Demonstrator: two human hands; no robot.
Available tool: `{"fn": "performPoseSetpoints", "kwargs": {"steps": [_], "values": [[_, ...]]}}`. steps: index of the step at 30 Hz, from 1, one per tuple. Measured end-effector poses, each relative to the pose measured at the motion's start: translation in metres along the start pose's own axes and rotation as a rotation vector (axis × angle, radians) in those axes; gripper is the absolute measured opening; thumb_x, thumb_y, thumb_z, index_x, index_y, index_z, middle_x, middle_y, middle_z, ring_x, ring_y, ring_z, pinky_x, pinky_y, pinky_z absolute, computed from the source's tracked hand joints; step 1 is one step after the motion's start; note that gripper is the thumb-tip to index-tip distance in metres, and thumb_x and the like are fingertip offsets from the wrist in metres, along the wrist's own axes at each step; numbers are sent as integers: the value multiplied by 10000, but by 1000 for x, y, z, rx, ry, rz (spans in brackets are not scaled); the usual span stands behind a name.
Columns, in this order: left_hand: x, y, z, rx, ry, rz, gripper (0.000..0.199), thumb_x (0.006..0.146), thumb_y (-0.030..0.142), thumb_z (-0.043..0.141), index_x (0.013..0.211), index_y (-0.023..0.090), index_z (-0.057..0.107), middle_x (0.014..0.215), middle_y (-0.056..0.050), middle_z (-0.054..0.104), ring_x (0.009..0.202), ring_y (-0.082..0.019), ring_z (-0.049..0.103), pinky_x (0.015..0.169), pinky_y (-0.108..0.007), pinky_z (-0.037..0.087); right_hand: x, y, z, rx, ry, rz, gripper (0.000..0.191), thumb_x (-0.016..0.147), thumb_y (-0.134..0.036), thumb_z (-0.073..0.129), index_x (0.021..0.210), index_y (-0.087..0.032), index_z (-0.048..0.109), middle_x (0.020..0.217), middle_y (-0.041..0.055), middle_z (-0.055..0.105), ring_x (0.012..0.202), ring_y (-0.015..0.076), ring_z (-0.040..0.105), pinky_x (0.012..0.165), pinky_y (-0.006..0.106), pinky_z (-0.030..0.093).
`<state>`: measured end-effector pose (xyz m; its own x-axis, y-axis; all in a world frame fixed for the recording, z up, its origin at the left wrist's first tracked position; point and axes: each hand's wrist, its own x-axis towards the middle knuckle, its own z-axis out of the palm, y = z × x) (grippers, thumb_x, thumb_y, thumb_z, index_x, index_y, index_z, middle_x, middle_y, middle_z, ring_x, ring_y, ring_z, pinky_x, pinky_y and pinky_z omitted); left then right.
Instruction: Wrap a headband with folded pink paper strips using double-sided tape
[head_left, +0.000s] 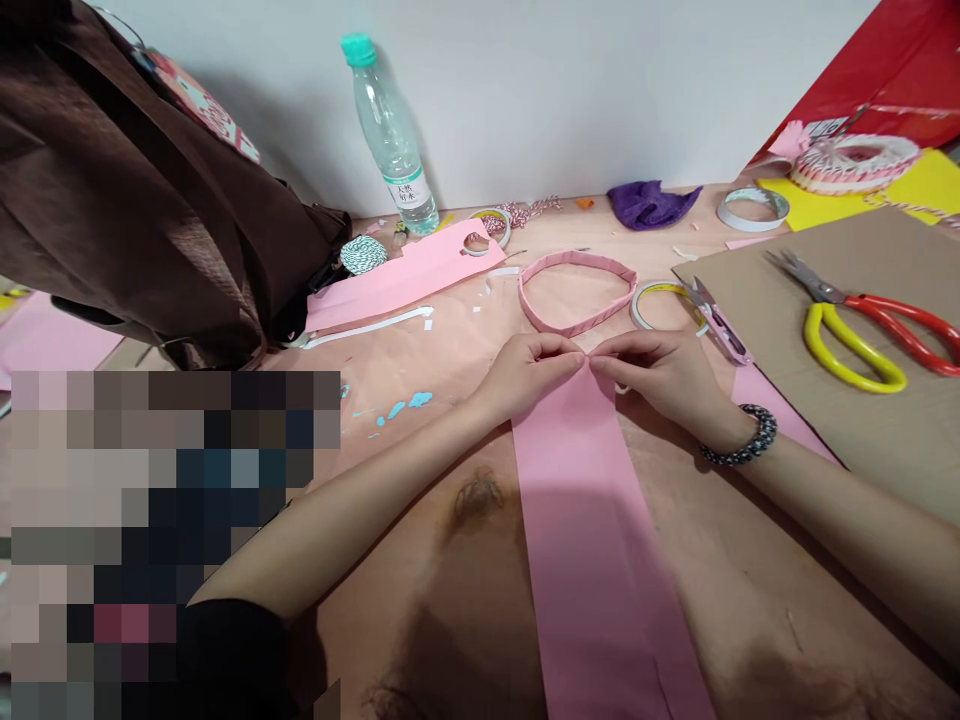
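Note:
A long strip of pink paper (581, 520) runs from the bottom edge up to my two hands. My left hand (532, 370) pinches its far end between thumb and fingers. Close beside it, my right hand (660, 375) pinches the same end, with a dark beaded bracelet on the wrist. Just beyond my fingertips lies a ring of folded pink paper (527, 300). A roll of double-sided tape (643, 300) and a small pink-handled cutter or pair of scissors (724, 325) lie near my right hand.
Scissors with red and yellow handles (855, 345) rest on cardboard (885, 440) at right. A water bottle (390, 140), a twine ball (364, 255) and a cut pink sheet (405, 275) lie at the back left. A brown bag (150, 200) stands left; purple cloth (652, 205) lies by the wall.

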<state>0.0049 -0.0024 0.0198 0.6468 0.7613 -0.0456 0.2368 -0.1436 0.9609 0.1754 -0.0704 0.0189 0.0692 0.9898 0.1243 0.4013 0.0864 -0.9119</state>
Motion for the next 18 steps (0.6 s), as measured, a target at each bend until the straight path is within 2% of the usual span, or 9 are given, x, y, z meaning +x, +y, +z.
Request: {"fn": "performPoseSetpoints", "kwargs": {"steps": [4,7,10,12,14,15,16,18], "values": [[1,-2,0,-20,-17,-1,241,800,340,541,752,143,672,614,22,539,575,-94,459,542,-232,356,-1,-3,0,-3,17,-14,141,797,-310,636,699,-224,690,675,15,642,585,155,564,545,289,476],[1,-4,-1,18,-7,19,254,830,343,522,767,145,669,640,13,561,594,-104,485,553,-234,376,0,0,0,16,-23,8,141,823,-320,636,760,-205,689,679,14,633,567,137,548,512,262,459],[1,-6,-4,125,75,86,204,838,304,545,873,145,667,816,-26,641,764,-152,566,701,-277,452,1,6,2,-41,-47,-39,195,880,-350,589,947,-180,656,704,11,620,551,126,534,475,240,443],[-1,-7,-5,379,173,253,228,840,264,567,1010,136,650,1004,-74,655,956,-206,572,864,-341,451,3,11,2,-197,-23,-145,252,915,-339,539,1083,-163,605,744,19,622,575,135,550,488,244,456],[-5,-10,-5,678,202,461,261,881,234,528,1097,129,628,1109,-106,644,1068,-231,557,955,-379,431,5,15,1,-358,3,-247,297,919,-315,526,1162,-148,567,845,52,642,688,173,598,591,288,504],[-9,-13,-3,785,179,537,261,911,224,483,1107,130,627,1124,-111,648,1089,-228,564,972,-382,434,5,17,0,-411,1,-283,309,916,-307,526,1176,-143,563,933,78,648,801,206,616,692,331,521],[-13,-16,-1,843,135,578,271,937,214,436,1109,133,628,1133,-110,655,1103,-219,573,985,-376,440,5,18,-1,-448,-11,-319,315,915,-303,523,1182,-141,565,1049,104,636,940,241,606,813,379,508],[-22,-22,3,896,24,598,313,965,225,379,1155,131,609,1198,-116,648,1164,-212,568,1028,-373,435,2,20,-5,-534,-73,-401,319,933,-311,496,1191,-140,574,1258,124,558,1180,279,504,1011,441,405]]}}
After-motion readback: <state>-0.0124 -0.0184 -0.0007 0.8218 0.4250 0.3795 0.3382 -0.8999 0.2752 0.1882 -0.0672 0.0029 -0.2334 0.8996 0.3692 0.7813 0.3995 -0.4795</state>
